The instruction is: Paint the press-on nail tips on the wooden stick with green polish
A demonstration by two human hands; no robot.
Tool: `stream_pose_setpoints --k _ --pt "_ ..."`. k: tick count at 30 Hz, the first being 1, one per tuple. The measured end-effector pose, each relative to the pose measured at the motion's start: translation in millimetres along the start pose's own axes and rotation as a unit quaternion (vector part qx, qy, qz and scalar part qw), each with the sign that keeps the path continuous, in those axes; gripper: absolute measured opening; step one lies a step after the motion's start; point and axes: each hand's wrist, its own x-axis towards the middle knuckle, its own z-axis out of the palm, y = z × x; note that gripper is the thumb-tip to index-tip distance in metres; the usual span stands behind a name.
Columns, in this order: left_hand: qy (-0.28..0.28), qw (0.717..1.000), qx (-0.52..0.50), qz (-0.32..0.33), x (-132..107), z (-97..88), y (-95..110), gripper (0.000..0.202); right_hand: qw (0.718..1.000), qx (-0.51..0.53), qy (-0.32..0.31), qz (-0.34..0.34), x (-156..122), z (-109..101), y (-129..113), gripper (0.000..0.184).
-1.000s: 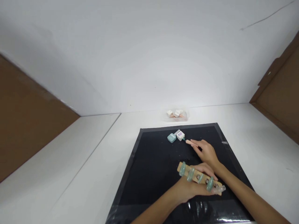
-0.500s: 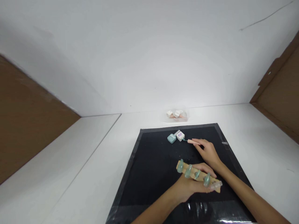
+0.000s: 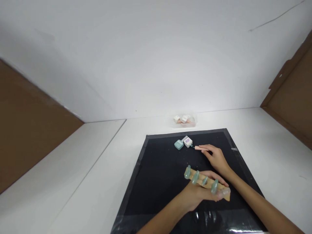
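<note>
My left hand [image 3: 193,196] is closed around a tan stick [image 3: 209,184] that slants down to the right. Along it sit several glossy green false nails [image 3: 195,177], and a clear false nail [image 3: 224,192] is at its right end. Between the fingertips of my right hand [image 3: 216,159], a nail polish brush [image 3: 200,148] is pinched by its pale pink handle. Its bristle end is at the green-tinged mouth of a white nail polish bottle [image 3: 188,141], which lies tipped over on the black mat. Beside that bottle lies a teal square piece [image 3: 178,144].
The black mat [image 3: 156,172] has taped edges and lies on a white table [image 3: 102,182]. Behind it stands a clear tray [image 3: 193,124] holding white bottles [image 3: 184,119] with pink handles. A white wall rises at the back, with brown boards [image 3: 29,120] at both sides.
The brush has shifted very slightly left, closer to the bottle's mouth. My left hand has tilted the stick a little; otherwise things stay put.
</note>
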Motion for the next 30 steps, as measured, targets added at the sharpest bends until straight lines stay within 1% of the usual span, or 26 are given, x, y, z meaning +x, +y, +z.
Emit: stream_pose_setpoints --k 5,9,12,15,20,22,24,27,30 --pt "0.001 0.998 -0.061 -0.005 2.0 -1.7 -2.7 0.047 0.998 0.047 0.017 0.026 3.4 -5.8 3.2 0.023" --pt "0.005 0.999 -0.043 0.005 3.0 -3.3 -3.6 0.045 0.994 0.088 0.018 0.056 5.3 -16.1 -1.1 0.021" --pt "0.006 1.0 -0.019 0.017 3.1 -4.3 -5.3 0.042 0.989 0.124 0.011 0.073 3.5 -24.7 -10.8 0.023" --pt "0.01 1.0 -0.013 0.019 3.2 -3.6 -6.1 0.04 0.983 0.166 0.0 0.072 -1.2 -33.1 -21.9 0.023" --pt "0.014 0.998 -0.045 0.048 3.6 -0.8 -2.4 0.039 0.975 0.221 -0.011 0.036 -12.1 -47.4 -35.0 0.02" --pt "0.021 0.997 -0.039 0.062 3.4 -1.3 0.0 0.038 0.972 0.235 -0.014 0.017 -16.2 -52.7 -39.6 0.02" --pt "0.029 0.997 -0.02 0.072 3.3 -3.0 2.0 0.037 0.966 0.256 -0.015 -0.016 -19.5 -57.3 -45.0 0.019" --pt "0.037 0.996 0.007 0.079 3.9 -6.9 2.9 0.036 0.957 0.28 -0.044 -0.061 -23.3 -63.5 -53.7 0.013" --pt "0.04 0.995 0.01 0.091 5.7 -10.7 1.3 0.034 0.957 0.266 -0.07 -0.092 -26.8 -69.1 -60.8 0.013"
